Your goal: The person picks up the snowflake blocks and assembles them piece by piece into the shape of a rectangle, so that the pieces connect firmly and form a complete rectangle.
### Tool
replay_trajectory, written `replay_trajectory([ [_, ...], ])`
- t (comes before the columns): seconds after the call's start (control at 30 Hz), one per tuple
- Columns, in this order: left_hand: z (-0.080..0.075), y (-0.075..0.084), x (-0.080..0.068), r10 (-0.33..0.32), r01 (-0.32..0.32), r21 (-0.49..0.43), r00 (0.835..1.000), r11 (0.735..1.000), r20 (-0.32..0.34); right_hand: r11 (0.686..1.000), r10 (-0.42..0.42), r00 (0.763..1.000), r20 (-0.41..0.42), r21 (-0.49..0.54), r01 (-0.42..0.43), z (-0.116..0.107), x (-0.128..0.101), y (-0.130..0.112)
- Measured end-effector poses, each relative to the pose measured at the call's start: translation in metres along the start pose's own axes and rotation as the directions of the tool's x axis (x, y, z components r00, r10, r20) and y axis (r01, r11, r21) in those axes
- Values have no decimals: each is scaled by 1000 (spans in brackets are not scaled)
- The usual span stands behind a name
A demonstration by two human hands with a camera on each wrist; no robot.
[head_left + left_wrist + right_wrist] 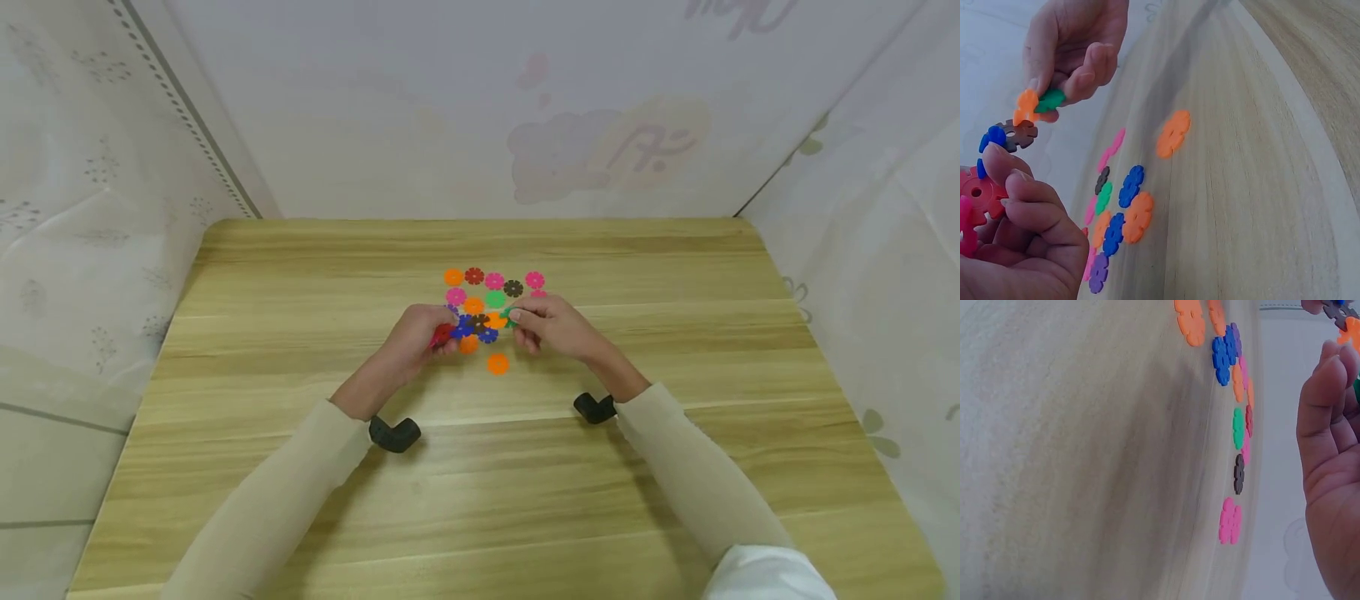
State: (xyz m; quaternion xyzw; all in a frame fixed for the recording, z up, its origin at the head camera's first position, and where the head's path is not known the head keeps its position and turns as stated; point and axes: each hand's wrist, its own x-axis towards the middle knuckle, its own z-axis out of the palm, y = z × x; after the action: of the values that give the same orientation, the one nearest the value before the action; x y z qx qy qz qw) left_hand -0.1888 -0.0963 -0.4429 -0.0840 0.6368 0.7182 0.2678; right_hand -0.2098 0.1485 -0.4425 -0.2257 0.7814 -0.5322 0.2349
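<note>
My left hand (441, 333) grips one end of a short chain of joined flower-shaped discs (474, 324), held just above the wooden table (300, 275). In the left wrist view its fingers (1007, 187) curl round a red disc (975, 194) with a pink one (965, 228) beside it. From there the chain runs through blue (994, 136), brown (1020, 134) and orange (1025, 106) discs. My right hand (519, 317) pinches a green disc (1051, 100) at the chain's other end. Only the side of the right hand (1332, 456) shows in the right wrist view.
Several loose discs lie flat on the table beyond the hands: orange (453, 277), dark red (473, 275), pink (494, 280), brown (513, 288), green (495, 298). One orange disc (498, 363) lies alone nearer to me. Pale curtain walls close in the table's far and side edges.
</note>
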Motion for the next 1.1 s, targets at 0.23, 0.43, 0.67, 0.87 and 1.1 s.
replay_trajectory([
  [0.23,0,3,-1,-6,5,26,1000,1000,3,1000,9,1000,15,-22,-8,0,0,-2],
  [0.43,1,3,-1,23,-24,51,1000,998,16,1000,25,999,28,-19,-25,-1,0,-1],
  [0.67,-1,1,-1,60,-61,108,998,992,13,1000,26,1000,13,-5,-26,-3,1,3],
  [0.87,-4,-1,-2,70,-73,131,997,989,22,998,25,1000,7,63,-26,-4,0,6],
  [1.1,-6,-2,-3,88,-91,149,996,985,24,989,45,999,-13,142,-42,-4,-1,3],
])
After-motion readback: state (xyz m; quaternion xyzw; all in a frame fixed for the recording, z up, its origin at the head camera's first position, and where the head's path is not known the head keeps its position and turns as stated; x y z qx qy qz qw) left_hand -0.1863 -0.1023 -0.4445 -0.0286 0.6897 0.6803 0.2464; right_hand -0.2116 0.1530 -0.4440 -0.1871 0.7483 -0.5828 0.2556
